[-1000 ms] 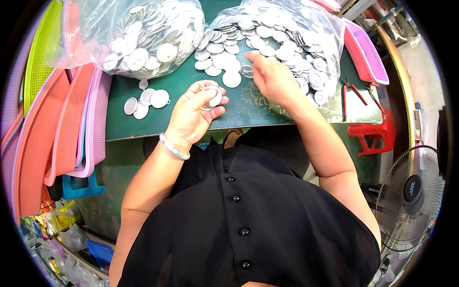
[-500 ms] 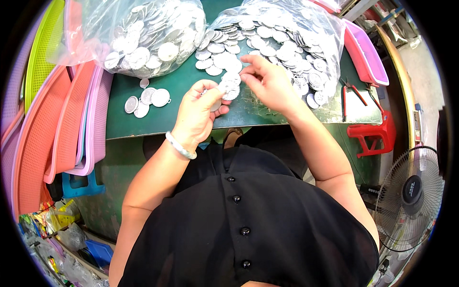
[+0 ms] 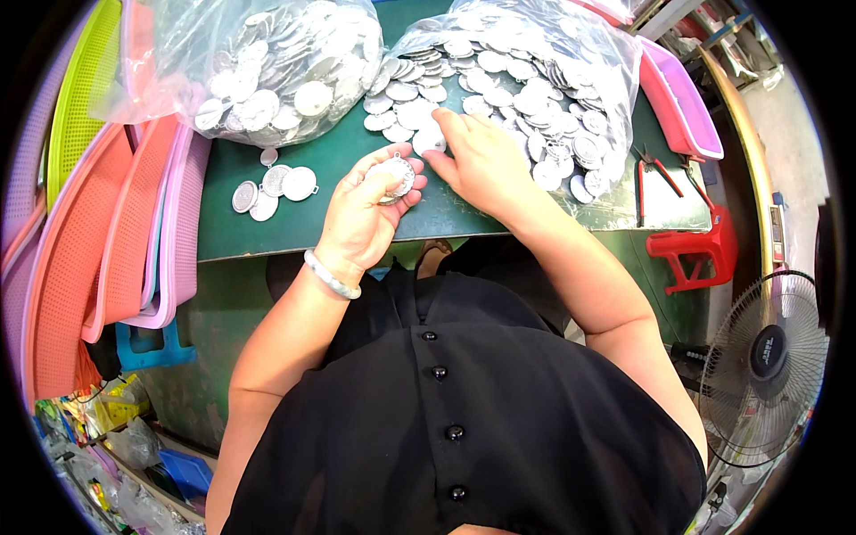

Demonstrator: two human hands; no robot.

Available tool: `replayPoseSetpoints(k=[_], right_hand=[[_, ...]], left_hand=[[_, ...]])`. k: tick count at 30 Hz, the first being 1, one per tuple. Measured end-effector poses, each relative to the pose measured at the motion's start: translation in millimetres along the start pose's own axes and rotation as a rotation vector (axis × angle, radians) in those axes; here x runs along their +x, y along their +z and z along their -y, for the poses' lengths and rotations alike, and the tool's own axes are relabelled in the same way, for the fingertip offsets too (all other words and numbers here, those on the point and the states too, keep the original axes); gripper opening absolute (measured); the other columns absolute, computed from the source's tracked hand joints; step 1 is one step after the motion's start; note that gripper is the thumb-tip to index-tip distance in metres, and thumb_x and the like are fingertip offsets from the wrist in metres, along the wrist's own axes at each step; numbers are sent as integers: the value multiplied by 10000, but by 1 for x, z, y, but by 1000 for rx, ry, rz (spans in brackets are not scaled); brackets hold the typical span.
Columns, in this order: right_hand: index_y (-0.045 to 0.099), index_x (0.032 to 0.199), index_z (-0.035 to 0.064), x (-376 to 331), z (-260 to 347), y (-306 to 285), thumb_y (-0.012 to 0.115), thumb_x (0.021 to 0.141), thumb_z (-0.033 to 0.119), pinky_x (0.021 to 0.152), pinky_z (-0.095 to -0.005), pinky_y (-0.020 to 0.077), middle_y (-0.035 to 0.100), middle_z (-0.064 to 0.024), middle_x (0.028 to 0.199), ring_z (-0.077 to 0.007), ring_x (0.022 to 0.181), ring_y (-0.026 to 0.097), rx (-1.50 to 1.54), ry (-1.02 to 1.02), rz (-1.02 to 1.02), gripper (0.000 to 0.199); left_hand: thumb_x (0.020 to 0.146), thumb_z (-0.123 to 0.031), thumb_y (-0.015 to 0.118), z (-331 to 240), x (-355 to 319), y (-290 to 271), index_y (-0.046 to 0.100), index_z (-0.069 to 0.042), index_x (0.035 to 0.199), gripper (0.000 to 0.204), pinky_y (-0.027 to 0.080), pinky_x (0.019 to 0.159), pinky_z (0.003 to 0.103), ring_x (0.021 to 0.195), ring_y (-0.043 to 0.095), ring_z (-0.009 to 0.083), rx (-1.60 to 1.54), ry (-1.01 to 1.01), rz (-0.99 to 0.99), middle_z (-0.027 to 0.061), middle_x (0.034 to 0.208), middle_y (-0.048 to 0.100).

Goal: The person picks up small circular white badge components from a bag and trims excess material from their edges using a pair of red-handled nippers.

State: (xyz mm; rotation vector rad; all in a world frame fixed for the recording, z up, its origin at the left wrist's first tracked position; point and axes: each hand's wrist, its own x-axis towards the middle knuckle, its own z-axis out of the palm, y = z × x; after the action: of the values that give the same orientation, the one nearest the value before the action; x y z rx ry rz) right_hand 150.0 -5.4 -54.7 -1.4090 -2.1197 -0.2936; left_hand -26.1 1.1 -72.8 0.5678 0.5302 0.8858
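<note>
Table: Green-topped, the table (image 3: 250,232) runs along the front of a seated person dressed in black.
Baskets: Pierced plastic baskets (image 3: 71,267) in salmon, purple and lime stand on edge at the table's left end.
Bags: Two clear bags filled with silvery discs lie across the far side, the left bag (image 3: 285,71) just beside the right bag (image 3: 615,62), whose load spills from its mouth.
Right hand: Half a second after meeting the other hand over a disc, the right hand (image 3: 490,165) is back by the pile, thumb and forefinger apart about a near disc (image 3: 429,141); whether they grip it, one cannot tell.
Left hand: Ringed at the wrist by a pale bangle (image 3: 332,275), the left hand (image 3: 357,205) now bears its load alone, thumb pressed over a held disc (image 3: 403,176); any others beneath are hidden.
Pliers: Red-handled pliers (image 3: 670,176) rest at the right.
Loose discs: A small cluster of loose discs (image 3: 299,183) lies below the left bag, untouched.
</note>
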Motion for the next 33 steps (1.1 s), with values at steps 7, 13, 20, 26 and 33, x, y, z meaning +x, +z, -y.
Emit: replayPoseSetpoints(k=[7,13,20,26,33], right_hand=[[471,917,19,7,7,9,632,700,155,588,-344,460,558,-105,731,-247,693,573,-12,143,104,302],[452,1104,-33,11,4,-20,529,826,63,546,-226,451,592,-68,801,-88,629,558,969,737,283,304],[458,1115,-10,13,-3,-13,575,795,91,588,-279,464,601,-95,809,-163,659,577,825,540,227,356],[500,1070,30,15,-14,8,627,720,110,767,-367,425,590,-140,896,-304,892,525,82,91,111,381],[499,1098,1,14,-26,1,549,762,34,628,-292,442,609,-108,813,-201,635,578,436,411,61,341]], left_hand=[[850,-48,481,0,-1,1,479,-31,1054,205,478,740,305,857,569,194,-51,-8,-1,108,967,564],[857,-118,536,-2,0,10,494,-68,958,120,475,652,263,759,568,142,113,-27,-85,70,904,578],[835,-102,567,4,3,7,508,-75,880,79,470,600,255,694,572,147,99,2,-100,55,844,587],[824,-51,522,-2,1,7,496,-59,896,78,508,655,304,807,602,228,50,-26,-74,138,959,587],[817,-43,520,-4,2,11,480,-30,1040,227,512,653,300,796,600,221,50,-23,-91,149,966,574]])
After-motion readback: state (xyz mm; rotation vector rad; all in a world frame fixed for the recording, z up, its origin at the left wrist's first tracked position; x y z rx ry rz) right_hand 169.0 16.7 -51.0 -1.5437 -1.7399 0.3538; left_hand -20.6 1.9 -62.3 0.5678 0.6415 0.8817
